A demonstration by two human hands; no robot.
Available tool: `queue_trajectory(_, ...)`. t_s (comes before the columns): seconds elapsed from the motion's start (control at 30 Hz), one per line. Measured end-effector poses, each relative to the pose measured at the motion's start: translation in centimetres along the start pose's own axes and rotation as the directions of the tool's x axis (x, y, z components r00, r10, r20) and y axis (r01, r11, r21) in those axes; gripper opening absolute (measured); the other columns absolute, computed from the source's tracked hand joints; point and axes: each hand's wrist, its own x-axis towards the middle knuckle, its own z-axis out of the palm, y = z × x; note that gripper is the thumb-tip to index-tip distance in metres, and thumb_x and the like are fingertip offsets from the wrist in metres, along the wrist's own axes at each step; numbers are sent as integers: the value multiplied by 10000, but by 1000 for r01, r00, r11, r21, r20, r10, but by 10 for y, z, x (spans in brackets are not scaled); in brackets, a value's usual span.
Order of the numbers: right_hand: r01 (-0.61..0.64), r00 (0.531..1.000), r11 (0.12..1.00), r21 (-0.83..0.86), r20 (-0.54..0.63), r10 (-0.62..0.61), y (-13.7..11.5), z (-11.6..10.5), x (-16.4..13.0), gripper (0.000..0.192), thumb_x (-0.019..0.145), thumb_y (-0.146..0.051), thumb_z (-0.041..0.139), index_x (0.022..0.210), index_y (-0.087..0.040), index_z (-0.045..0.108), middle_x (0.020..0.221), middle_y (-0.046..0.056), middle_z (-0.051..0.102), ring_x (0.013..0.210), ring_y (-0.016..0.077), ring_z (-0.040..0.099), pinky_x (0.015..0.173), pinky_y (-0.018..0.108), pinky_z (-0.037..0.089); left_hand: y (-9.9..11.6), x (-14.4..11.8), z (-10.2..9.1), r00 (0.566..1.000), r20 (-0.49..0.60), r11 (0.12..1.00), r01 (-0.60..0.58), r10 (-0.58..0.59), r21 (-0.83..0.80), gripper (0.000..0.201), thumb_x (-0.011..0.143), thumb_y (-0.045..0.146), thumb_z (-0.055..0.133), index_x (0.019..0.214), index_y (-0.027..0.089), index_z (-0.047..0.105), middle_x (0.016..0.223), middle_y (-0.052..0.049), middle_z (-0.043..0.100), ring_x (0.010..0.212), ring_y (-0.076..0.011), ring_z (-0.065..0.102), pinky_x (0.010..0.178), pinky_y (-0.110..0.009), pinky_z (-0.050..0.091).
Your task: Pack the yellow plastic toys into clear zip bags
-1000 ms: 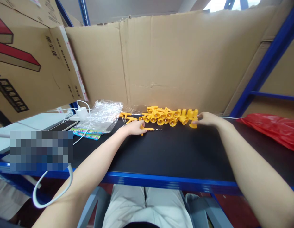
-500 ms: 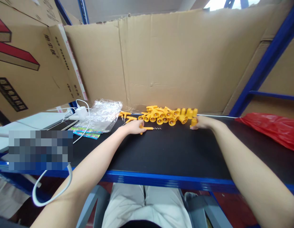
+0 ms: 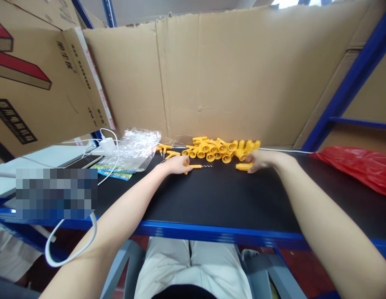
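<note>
My left hand (image 3: 178, 164) is closed on the yellow T-handle of a corkscrew (image 3: 197, 166), whose metal spiral points right above the black tabletop. My right hand (image 3: 255, 161) grips a yellow plastic sleeve (image 3: 243, 166) that lies sideways with one end toward the corkscrew. A gap separates the two pieces. Behind them is a pile of yellow corkscrews with bell-shaped sleeves (image 3: 222, 148), several bell mouths facing me. Upright yellow sleeves (image 3: 249, 145) stand at the pile's right end. Loose corkscrews with bare spirals (image 3: 173, 154) lie by my left hand.
A clear plastic bag (image 3: 138, 143) and colourful packets (image 3: 116, 172) lie at the left, near a white charger with cables (image 3: 107, 145). Cardboard (image 3: 227, 83) walls the back. A red plastic bag (image 3: 357, 166) lies at the right. A blue rail (image 3: 217, 234) edges the table.
My right hand has drawn the yellow sleeve slightly left and turned it from upright to lying sideways. My left hand keeps the corkscrew in nearly the same place.
</note>
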Motion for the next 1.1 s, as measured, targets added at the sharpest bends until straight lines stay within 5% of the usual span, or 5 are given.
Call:
queue_trajectory(0.07,-10,959,999,-49,282,23,2,-4,0,292,507,-244,762,777,-181,669,712,41,644,703,242,608,654,359,459,0,0,0,1000,1,1000,-9,9,16,365,722,513,482,893,200,561,763,-23,660,728,-188,592,601,-243,389)
queue_trajectory(0.13,8,934,998,-69,356,17,0,-8,-1,292,554,-237,739,830,-180,662,741,42,646,733,243,607,680,358,451,0,1,-1,1000,10,999,-10,9,44,377,694,492,509,933,205,562,807,-30,655,758,-195,592,611,-245,394)
queue_trajectory(0.5,274,928,954,124,227,-296,-74,2,-15,269,706,-353,638,874,-146,605,830,62,640,728,196,587,606,265,409,-3,2,-1,999,35,998,15,-17,59,362,663,398,516,966,204,560,865,-26,637,787,-183,590,631,-233,410)
queue_trajectory(0.87,326,924,940,102,178,-340,-69,8,-12,323,712,-342,640,967,-147,601,889,81,624,766,210,571,648,286,405,0,1,0,1000,-4,999,5,-5,38,309,670,400,514,886,185,561,813,-35,653,730,-178,593,596,-233,400)
queue_trajectory(1.1,520,845,814,258,-16,-535,-89,28,-13,336,749,-370,606,1007,-155,602,799,51,622,675,160,547,610,262,393,0,2,1,999,-49,1000,7,-8,-21,264,657,370,536,844,191,582,706,-5,619,681,-165,575,545,-223,371)
